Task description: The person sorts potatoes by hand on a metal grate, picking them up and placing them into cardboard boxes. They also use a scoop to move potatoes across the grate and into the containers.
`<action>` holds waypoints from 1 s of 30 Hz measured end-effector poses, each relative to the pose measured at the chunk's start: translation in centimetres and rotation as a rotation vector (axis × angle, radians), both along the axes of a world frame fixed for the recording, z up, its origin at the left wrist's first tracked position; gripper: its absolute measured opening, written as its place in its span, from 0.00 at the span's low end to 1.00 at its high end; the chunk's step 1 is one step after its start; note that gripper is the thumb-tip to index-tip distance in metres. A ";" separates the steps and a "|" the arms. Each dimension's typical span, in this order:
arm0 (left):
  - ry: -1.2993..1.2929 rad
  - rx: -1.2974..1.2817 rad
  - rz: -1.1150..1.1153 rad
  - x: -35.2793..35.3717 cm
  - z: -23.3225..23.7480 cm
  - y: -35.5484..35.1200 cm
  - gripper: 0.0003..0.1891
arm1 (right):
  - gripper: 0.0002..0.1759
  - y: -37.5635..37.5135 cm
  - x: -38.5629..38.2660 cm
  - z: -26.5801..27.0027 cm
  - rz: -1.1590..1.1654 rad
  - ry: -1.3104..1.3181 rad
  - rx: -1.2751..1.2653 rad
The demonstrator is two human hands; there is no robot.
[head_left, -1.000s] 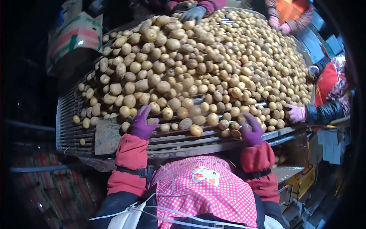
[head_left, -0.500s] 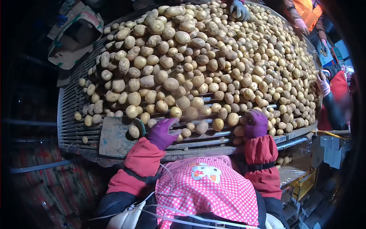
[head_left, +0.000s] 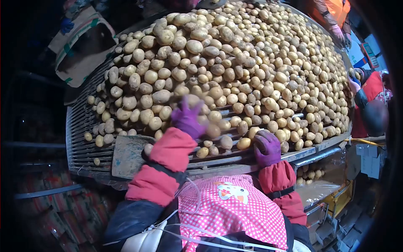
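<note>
A broad heap of potatoes (head_left: 161, 96) covers a slatted metal table (head_left: 90, 157). My left hand (head_left: 189, 119), in a purple glove and smeared by motion, reaches over the near side of the heap. Its fingers look spread, with potatoes right around them. Near the front edge, my right hand (head_left: 267, 149), in a matching glove, has its fingers curled downward beside a yellowish potato (head_left: 243, 143). Whatever lies under those fingers is hidden. Between the hands, several loose potatoes rest on the bars.
A worn flat plate (head_left: 128, 157) lies at the table's front left. An open carton (head_left: 86, 52) stands beyond the left corner. Co-workers' gloved hands (head_left: 337, 31) and a red-clothed person (head_left: 371, 94) are along the right side. Bagged potatoes (head_left: 310, 173) sit below the front edge.
My left hand has moved up and slightly right, into the potatoes. My right hand has shifted left and a little toward me. The co-worker's grey-gloved hand at the far edge has left its spot.
</note>
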State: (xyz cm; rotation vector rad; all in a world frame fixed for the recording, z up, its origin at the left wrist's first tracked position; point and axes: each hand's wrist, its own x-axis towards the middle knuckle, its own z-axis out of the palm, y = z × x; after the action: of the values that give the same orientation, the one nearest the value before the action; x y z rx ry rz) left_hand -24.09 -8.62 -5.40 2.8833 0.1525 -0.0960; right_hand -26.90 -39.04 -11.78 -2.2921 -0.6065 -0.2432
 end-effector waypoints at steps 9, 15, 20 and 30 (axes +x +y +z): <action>-0.172 -0.619 -0.407 -4.2 -3.5 -1.9 0.21 | 0.17 0.2 0.3 0.1 -0.014 -0.068 -0.007; -0.268 -0.008 0.092 0.3 -2.2 10.1 0.29 | 0.18 0.4 0.3 0.2 -0.026 -0.010 -0.024; -0.069 0.176 -0.010 2.1 -1.9 4.3 0.36 | 0.18 0.5 0.1 -0.4 -0.053 -0.054 -0.052; -0.003 -0.645 -0.065 -4.0 -0.7 3.9 0.18 | 0.17 0.5 0.2 -0.2 -0.056 -0.061 -0.072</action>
State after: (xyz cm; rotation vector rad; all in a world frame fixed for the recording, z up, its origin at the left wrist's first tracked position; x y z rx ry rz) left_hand -28.12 -4.74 -6.14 2.2438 0.0187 -0.1251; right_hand -26.75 -38.57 -11.96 -2.3803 -0.5911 -0.3241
